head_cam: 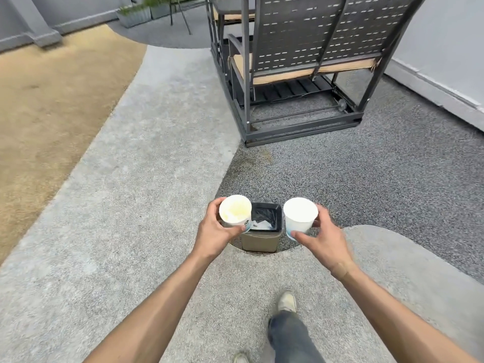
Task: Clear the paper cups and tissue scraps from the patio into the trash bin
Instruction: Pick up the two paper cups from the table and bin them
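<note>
L hand (213, 233) gripping paper cup w/ yellowish inside (235, 210), fingers curling round wall, holding it over left rim of trash bin (259, 241). R hand (323, 235) gripping white paper cup (300, 215), holding it just right of bin. Bin sitting on pavement edge, black liner, white scraps (263, 224) lying inside. Metal bench (296, 66) standing beyond.

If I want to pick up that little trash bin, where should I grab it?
Probably grab the trash bin by its top rim, coming straight down from above with a hand on each of two opposite sides. It stands upright and open, its walls are smooth with no handle showing, and the black liner folds over the rim. The left hand and right hand each hold a cup now.
</note>
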{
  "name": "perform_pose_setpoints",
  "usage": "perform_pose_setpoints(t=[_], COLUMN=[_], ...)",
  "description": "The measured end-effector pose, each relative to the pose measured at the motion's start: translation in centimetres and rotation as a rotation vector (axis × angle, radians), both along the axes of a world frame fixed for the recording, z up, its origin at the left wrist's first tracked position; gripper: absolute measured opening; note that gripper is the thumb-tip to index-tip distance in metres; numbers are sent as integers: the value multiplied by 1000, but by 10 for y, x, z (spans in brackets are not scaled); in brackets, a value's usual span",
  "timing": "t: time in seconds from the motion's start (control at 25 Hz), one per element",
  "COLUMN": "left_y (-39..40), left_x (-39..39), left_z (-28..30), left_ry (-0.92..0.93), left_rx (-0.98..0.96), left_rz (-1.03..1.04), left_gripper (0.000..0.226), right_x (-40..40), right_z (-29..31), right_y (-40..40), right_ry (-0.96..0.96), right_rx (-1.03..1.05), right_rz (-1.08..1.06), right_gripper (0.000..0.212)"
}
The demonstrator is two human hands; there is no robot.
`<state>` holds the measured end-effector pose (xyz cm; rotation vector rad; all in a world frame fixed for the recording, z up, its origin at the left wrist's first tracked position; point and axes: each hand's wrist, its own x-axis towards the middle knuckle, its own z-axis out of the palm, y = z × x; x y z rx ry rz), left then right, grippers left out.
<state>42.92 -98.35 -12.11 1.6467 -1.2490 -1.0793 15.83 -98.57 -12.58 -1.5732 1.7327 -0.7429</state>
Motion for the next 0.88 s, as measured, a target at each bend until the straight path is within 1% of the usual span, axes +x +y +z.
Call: perform_pose_setpoints(t=[0.12, 0.28, 0.52, 0.68, 0.88], left_y=[-60, -135, -229, -267, -305], left_x=[-10, -32, -55, -54, -37], left_z=[-12, -24, -44, -72, -142], left_ry=[-27, -15, -42, -75, -113], left_rx=[19, 57, 153, 209, 313], left_rz=[-7, 6, 56, 73, 77], left_gripper=[83, 83, 85, 86, 85], right_x=[-6, -22, -42, -37, -24], right_z=[-17, -28, -44, -74, -143], right_y=[-58, -141, -247, -281, -316], right_ry=[-18, -46, -70, -82, -40], right_rx=[38, 78, 190, 288, 402], right_rz=[16, 47, 82, 89, 17], right_gripper=[83, 81, 86, 88, 89])
